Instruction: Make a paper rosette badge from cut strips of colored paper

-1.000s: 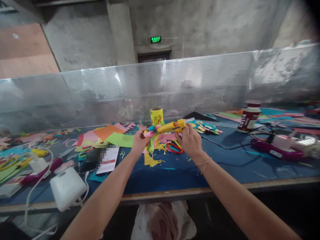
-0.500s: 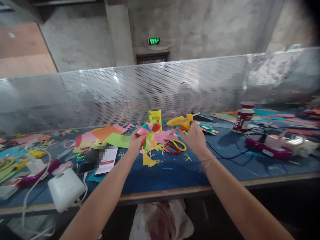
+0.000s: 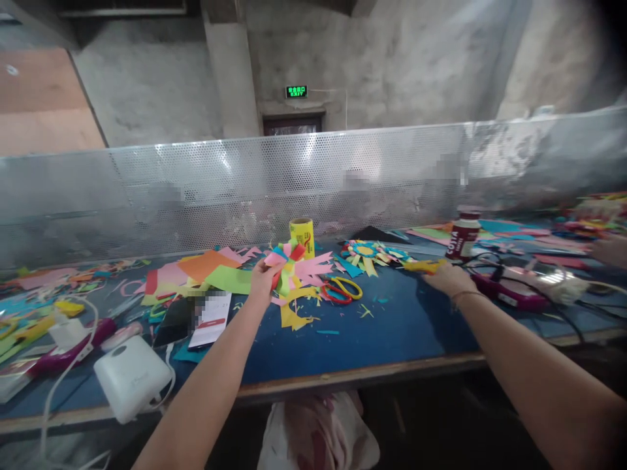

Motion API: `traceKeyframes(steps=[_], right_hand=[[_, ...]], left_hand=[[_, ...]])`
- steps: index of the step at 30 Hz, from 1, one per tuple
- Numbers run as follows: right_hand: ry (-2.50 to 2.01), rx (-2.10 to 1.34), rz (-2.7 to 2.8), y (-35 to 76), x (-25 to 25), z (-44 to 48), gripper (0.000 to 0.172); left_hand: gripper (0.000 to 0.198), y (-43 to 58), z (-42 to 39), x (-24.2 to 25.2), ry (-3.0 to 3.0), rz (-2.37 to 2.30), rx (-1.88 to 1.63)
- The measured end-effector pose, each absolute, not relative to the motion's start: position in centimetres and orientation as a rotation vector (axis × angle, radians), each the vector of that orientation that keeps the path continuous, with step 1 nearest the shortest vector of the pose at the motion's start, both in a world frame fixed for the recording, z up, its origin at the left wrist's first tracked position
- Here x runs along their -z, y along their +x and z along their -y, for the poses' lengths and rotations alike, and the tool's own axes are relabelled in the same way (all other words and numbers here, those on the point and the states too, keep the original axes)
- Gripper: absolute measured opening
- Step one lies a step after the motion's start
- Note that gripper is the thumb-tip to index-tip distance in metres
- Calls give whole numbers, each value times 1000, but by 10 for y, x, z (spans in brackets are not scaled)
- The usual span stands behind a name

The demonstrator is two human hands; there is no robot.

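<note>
My left hand (image 3: 261,279) is closed on a paper flower (image 3: 287,260) made of pink, green, red and blue loops, held up over the blue table (image 3: 372,339). My right hand (image 3: 448,277) reaches out to the right and rests low on the table, closed around the yellow glue gun (image 3: 420,266), which lies almost flat with its nozzle pointing left. A brown bottle (image 3: 463,234) stands just behind that hand. Red and yellow scissors (image 3: 340,288) lie between my two hands.
A yellow tape roll (image 3: 302,234) and finished paper flowers (image 3: 372,252) sit near the perforated metal screen (image 3: 196,189). Coloured paper sheets (image 3: 206,271), scraps, a white box (image 3: 131,377), cables and a pink device (image 3: 514,294) crowd the table. Another person's hand (image 3: 610,250) shows far right.
My right hand has carried the glue gun away from the flower, to the right and down onto the table. The left hand keeps the flower raised.
</note>
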State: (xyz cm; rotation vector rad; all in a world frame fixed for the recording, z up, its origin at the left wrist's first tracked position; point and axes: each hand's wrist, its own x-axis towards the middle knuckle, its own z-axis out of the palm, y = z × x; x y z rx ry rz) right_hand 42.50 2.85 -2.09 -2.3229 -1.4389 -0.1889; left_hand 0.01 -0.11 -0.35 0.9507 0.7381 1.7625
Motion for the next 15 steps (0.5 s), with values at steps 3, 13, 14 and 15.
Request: traceKeyframes(steps=[3, 13, 14, 15], right_hand=[[-2360, 414, 1403, 402, 18, -30, 40], [-955, 514, 1806, 177, -30, -17, 22], [-869, 538, 1876, 160, -28, -9, 20], [-796, 567, 1965, 147, -24, -2, 21]], left_hand=[[32, 0, 1, 3, 956, -760, -1746], [31, -1, -2, 9, 1019, -836, -1736], [31, -2, -3, 10, 1024, -848, -1759], [30, -3, -3, 11, 1034, -859, -1781]])
